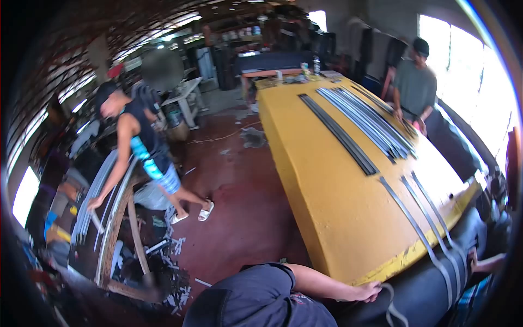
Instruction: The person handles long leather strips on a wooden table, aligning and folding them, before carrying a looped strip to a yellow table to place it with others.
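My left hand (370, 291) is at the near edge of the yellow table (327, 229), its fingers closed on the end of a grey flat strip (392, 308) that curls downward. At the right, my right hand (475, 262) shows only in part beside the black padded covering (381, 305), and its fingers are not clear. Several grey strips (419, 231) lie across the tabletop, with their ends draped over the near edge onto this black covering.
A bundle of grey strips (365, 120) and darker strips (338, 133) lie on the table. One co-worker (415, 82) stands at its far right side. Another person (144, 136) reaches toward long grey pieces (103, 180) at left. Scraps (177, 297) litter the red floor (234, 201).
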